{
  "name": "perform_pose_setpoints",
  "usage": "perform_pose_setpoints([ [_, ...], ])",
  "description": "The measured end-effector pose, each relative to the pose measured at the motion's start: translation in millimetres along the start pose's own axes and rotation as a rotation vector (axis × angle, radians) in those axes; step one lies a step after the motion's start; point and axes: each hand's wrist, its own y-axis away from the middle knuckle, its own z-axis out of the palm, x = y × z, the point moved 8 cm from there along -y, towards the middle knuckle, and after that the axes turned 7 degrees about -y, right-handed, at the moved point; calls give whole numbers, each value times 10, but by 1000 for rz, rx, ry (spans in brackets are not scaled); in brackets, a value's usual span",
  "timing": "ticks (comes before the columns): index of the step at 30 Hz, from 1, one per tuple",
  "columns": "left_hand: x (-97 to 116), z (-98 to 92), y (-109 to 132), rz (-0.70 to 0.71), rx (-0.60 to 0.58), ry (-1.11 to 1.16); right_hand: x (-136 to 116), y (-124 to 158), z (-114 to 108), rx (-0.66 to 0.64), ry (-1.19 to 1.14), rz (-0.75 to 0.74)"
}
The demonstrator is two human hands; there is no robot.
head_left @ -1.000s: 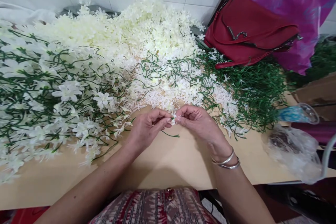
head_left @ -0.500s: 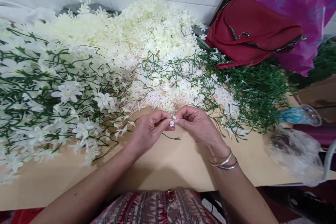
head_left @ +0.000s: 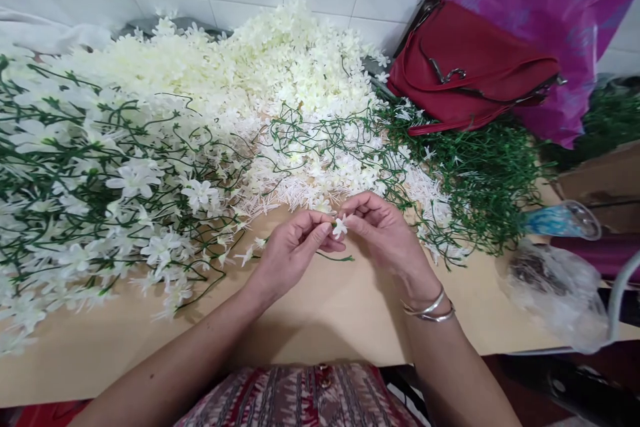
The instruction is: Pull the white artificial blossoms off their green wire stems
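My left hand [head_left: 293, 250] and my right hand [head_left: 387, 233] meet above the tan table [head_left: 320, 313], fingertips pinched together. Between them sits a small white artificial flower [head_left: 341, 225]. A thin green stem [head_left: 335, 257] trails out below the left fingers. Just beyond the hands lies a heap of loose cream flower heads [head_left: 280, 73] and white star-shaped pieces [head_left: 300, 190]. Two silver bangles [head_left: 429, 309] ring my right wrist.
Finished green vines with white flowers [head_left: 100, 180] cover the table's left side. Bare green stems [head_left: 480, 173] pile at the right, under a red handbag [head_left: 470, 73] and purple cloth [head_left: 550, 7]. A clear plastic bag [head_left: 560, 293] lies at the right edge.
Both hands have shifted slightly up and right. The white flower now shows more openly between the fingertips.
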Motion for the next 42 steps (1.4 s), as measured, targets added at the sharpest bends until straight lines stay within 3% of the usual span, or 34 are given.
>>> perform_pose_setpoints([
  [7, -18, 5, 39, -20, 4, -16, -168, 32, -88, 25, 40, -75],
  [13, 131, 83, 153, 187, -113, -545, -204, 3, -320, 221, 57, -191],
  [14, 178, 47, 152, 245, -85, -659, -221, 3, -355, 250, 87, -214],
  [16, 308, -108, 136, 349, 80, -840, -254, 5, -379, 274, 173, -243],
  [18, 441, -278, 136, 413, 271, -905, -286, 10, -356, 274, 288, -268],
  [20, 527, -343, 150, 449, 350, -886, -317, 15, -288, 243, 444, -317],
  [22, 526, -257, 156, 451, 261, -855, -318, 13, -187, 172, 629, -380],
  [26, 315, 40, 193, 361, -31, -909, -211, -9, -59, 36, 943, -456],
  [28, 259, 75, 211, 366, -38, -1017, -173, -21, -63, 22, 1019, -463],
  [32, 348, 24, 222, 465, 36, -1123, -210, -20, -90, 57, 1011, -447],
  [35, 408, 127, 257, 553, -123, -1100, -295, 4, -109, 111, 911, -452],
  [38, 329, 280, 309, 585, -309, -1215, -376, 36, -158, 200, 847, -483],
  [42, 175, 362, 321, 576, -374, -1293, -416, 64, -228, 293, 819, -503],
])
